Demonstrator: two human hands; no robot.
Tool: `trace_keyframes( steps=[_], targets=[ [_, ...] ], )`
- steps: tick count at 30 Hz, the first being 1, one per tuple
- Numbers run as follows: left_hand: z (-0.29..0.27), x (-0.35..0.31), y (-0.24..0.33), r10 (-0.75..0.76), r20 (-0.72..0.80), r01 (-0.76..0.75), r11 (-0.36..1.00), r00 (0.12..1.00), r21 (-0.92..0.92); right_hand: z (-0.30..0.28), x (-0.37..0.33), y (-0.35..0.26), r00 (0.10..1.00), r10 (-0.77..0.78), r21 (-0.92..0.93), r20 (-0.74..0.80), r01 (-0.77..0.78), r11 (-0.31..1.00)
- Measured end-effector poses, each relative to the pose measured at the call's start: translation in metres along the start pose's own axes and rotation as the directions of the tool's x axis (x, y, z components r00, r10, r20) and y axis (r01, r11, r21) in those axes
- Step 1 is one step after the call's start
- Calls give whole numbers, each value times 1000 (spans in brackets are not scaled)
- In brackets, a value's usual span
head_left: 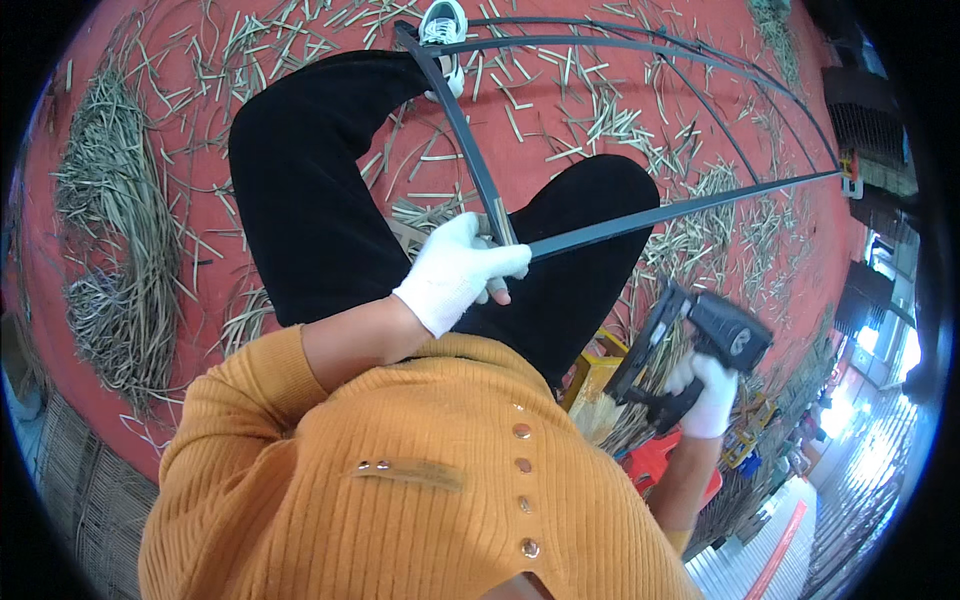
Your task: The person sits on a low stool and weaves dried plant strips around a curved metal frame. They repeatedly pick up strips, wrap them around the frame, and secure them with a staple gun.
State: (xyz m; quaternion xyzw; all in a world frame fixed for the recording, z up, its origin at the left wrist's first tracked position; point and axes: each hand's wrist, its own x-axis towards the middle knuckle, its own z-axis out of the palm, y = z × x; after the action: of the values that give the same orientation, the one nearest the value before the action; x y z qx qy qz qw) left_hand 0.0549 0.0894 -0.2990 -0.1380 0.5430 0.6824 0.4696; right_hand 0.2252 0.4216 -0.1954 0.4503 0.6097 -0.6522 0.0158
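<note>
From the person's head, the left camera of a side-by-side pair looks steeply down, its upper edge facing out past the black-trousered legs (310, 170). The ribbed mustard cardigan (430, 510) is closest, low in view; the gloved left hand (458, 272) and gloved right hand (710, 395) lie farther off, the white sneaker (443, 22) farther still. The fisheye's rim darkens.

The left hand (460, 272) hides part of the dark frame (690, 208); distant clutter (745, 450) blurs.
</note>
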Motion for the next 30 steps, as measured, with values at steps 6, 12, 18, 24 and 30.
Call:
trace_keyframes(
  steps=[6,12,18,24,30],
  targets=[
    [-6,7,-2,-35,72,43,992,997,-116,142,29,-106,908,65,-509,415,172,843],
    [-9,17,-5,-88,85,108,954,993,-279,217,37,-135,806,246,-703,539,270,658],
    [-6,18,-6,-60,64,78,936,996,-344,240,46,-135,762,341,-748,551,270,606],
    [-8,19,-6,-69,93,99,920,993,-379,247,49,-133,736,383,-757,558,262,599],
    [-8,18,-8,-60,73,81,935,996,-346,255,48,-137,699,397,-767,596,348,539]
  ],
)
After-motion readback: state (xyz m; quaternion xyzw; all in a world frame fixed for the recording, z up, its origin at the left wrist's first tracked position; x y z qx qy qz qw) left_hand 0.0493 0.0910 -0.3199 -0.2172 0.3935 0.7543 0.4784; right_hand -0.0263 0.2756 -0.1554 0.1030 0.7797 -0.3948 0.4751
